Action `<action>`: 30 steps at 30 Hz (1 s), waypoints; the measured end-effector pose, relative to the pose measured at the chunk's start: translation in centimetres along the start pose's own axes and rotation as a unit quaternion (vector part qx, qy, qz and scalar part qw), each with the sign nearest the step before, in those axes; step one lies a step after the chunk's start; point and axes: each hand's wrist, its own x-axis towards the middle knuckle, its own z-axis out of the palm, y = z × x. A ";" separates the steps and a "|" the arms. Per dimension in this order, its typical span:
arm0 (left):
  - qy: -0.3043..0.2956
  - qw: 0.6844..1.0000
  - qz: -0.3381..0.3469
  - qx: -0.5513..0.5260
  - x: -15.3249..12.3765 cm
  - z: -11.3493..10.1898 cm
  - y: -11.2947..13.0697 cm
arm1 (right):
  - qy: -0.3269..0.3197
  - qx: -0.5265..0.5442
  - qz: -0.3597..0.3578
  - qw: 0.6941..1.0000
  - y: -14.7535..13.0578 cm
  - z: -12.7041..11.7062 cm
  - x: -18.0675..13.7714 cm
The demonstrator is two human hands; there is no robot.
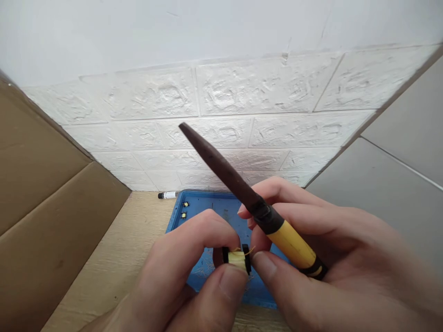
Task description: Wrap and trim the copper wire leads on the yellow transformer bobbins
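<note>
My left hand (194,263) pinches a small transformer (236,258) between thumb and forefinger. It has a black bobbin, pale yellow tape round its middle and thin, copper-coloured wire ends sticking up on top. My right hand (321,244) is closed around the yellow-and-black handle of a file-like tool (238,180), whose dark, tapered metal shaft points up and left, away from the transformer. Right thumb and forefinger meet close at the transformer's right end, beside the loose wires. Whether they also grip a wire is too small to tell.
Below my hands a blue tray (178,216) lies on a wooden surface (138,235), with two more small transformers (183,215) and scattered wire bits inside. A black-and-white marker (168,195) lies behind it. Cardboard (51,184) stands left; a white brick-patterned wall (180,133) rises behind.
</note>
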 end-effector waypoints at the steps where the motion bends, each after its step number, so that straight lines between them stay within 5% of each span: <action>1: 0.003 1.000 0.005 0.001 0.1 0.1 0.1 | 0.001 0.004 -0.008 1.000 0.0 0.0 -0.1; 9: 0.008 0.999 -0.010 -0.047 0.6 0.5 0.7 | 0.092 -0.053 0.046 0.993 -0.4 0.8 0.7; 17: -0.021 0.980 -0.098 -0.171 5.2 1.8 3.6 | 0.094 -0.049 0.045 0.993 0.0 1.0 0.8; 22: -0.003 0.979 -0.109 -0.171 3.0 1.1 2.3 | 0.094 -0.046 0.050 0.993 0.2 1.1 0.8; 30: 0.005 0.995 -0.036 -0.097 0.7 0.2 0.8 | 0.095 -0.040 0.055 0.993 0.2 1.1 0.6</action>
